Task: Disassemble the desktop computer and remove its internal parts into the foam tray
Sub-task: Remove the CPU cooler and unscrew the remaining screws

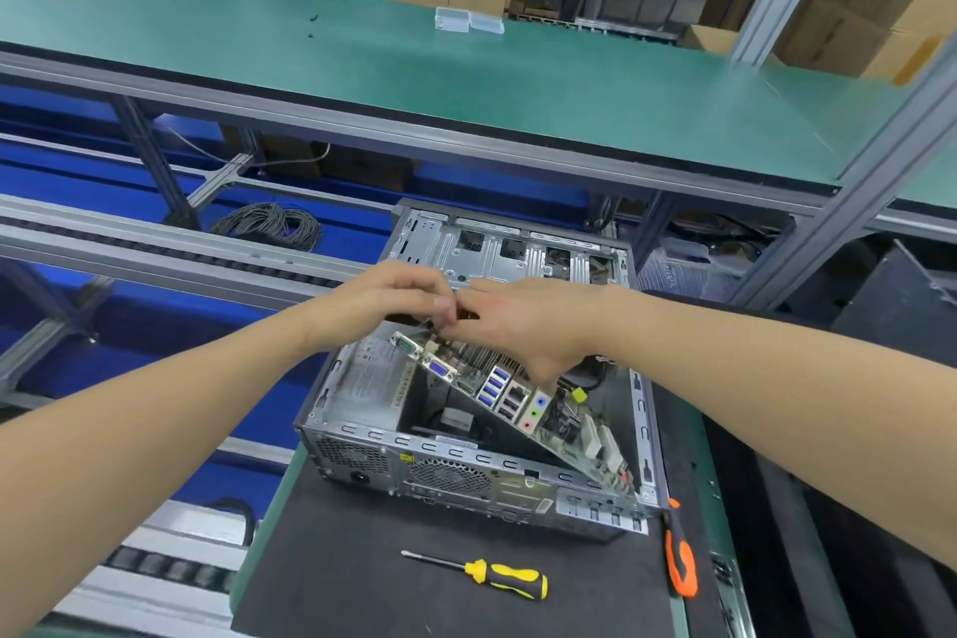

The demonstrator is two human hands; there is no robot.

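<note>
Your left hand (pixel 393 298) pinches raised edge of tilted motherboard (pixel 497 386); your right hand (pixel 533 321) grips it alongside; open case (pixel 466 477) below both hands.

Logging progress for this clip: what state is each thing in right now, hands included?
computer case: lying flat, cover off, open on top.
motherboard: tilted, one edge raised out of the case, held by both hands.
left hand: pinches the motherboard's upper edge.
right hand: grips the motherboard from above.
yellow screwdriver: lying on the mat, untouched.
orange-handled tool: lying beside the case, untouched.
</note>
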